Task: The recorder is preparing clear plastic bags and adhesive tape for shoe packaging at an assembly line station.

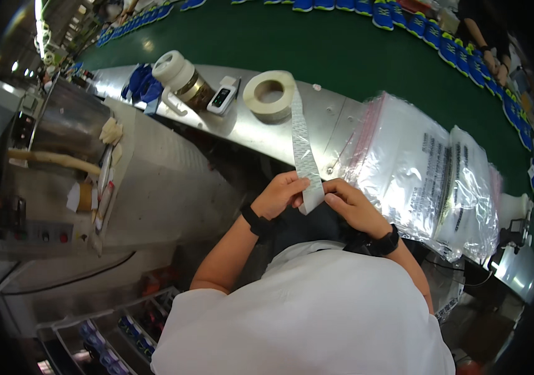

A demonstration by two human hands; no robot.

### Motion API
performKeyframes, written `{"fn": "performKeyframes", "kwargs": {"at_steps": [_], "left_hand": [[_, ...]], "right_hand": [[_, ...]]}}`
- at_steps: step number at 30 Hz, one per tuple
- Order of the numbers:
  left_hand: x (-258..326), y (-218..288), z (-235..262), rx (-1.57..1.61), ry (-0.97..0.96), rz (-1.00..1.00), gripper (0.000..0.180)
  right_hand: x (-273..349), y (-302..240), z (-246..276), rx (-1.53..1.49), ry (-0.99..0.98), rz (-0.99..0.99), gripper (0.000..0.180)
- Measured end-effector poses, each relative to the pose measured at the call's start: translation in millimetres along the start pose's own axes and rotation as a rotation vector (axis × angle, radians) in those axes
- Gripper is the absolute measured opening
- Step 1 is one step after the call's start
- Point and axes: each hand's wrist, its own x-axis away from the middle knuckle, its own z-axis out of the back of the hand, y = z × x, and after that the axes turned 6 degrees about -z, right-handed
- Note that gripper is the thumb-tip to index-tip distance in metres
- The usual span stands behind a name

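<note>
A wide roll of label tape lies on the metal table edge, its loose label strip running down toward me. My left hand pinches this strip near its lower end, thumb on top. At the strip's right edge, my right hand is closed, thumb and forefinger on the border of the strip; its other fingertips are partly hidden. The end of the strip hangs free just below my fingers. Right of my right hand lies a stack of clear plastic bags with printed text.
Beside the roll stand a small white device with a display, a lidded jar and a blue cloth. Blue shoes line the green belt. A metal machine is at left; a co-worker's hands show far right.
</note>
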Motion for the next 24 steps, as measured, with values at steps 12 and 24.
{"fn": "performKeyframes", "kwargs": {"at_steps": [12, 24], "left_hand": [[-3, -3, -52, -0.433, 0.16, -0.412, 0.02], [-23, 5, -38, -0.091, 0.232, -0.215, 0.023]], "right_hand": [[-8, -14, 9, 0.077, 0.148, 0.059, 0.008], [-5, -6, 25, 0.131, 0.29, -0.004, 0.009]]}}
